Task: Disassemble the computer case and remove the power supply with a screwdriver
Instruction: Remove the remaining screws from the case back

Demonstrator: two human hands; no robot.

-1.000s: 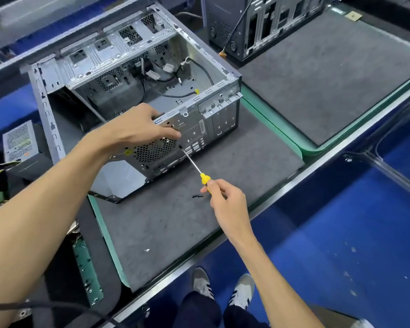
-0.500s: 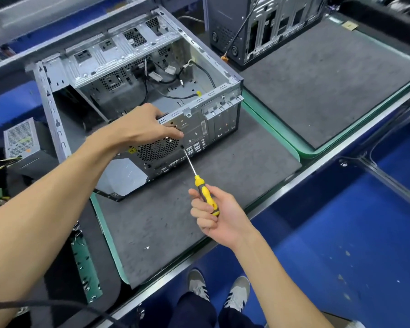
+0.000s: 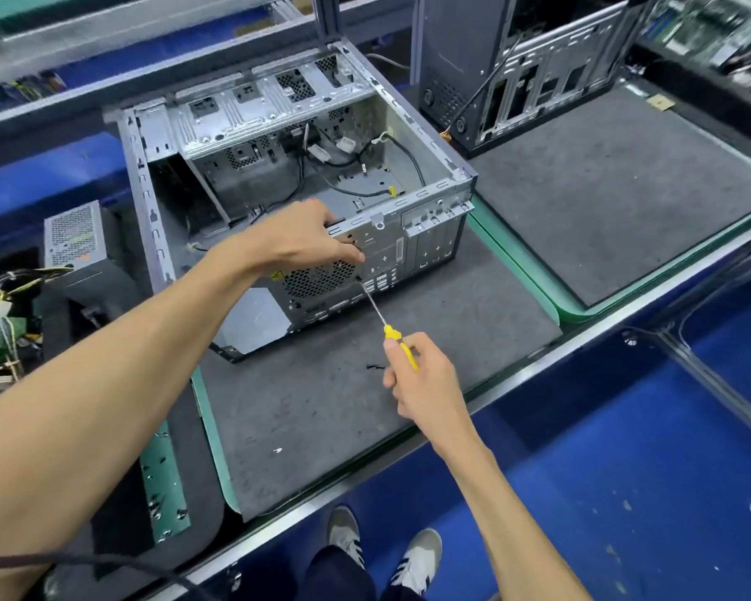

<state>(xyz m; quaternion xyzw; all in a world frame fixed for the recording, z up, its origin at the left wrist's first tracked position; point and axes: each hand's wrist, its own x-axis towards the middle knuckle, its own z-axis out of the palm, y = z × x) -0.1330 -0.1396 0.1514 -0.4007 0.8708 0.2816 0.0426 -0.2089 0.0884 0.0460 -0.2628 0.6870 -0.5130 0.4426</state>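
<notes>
The open grey sheet-metal computer case [image 3: 278, 175] lies on its side on the grey-matted desk [image 3: 321, 418]; the left hand [image 3: 304, 245] curls over its rear top edge to steady it. Just below that hand, the right hand [image 3: 417, 375] is clamped round the yellow-handled, steel-shafted screwdriver [image 3: 380, 316], whose tip sits at a screw beside the round black fan grille [image 3: 317, 279]. Judged step: undoing a rear-panel screw; next, steady axial pressure while turning, then catching the loosened screw.
</notes>
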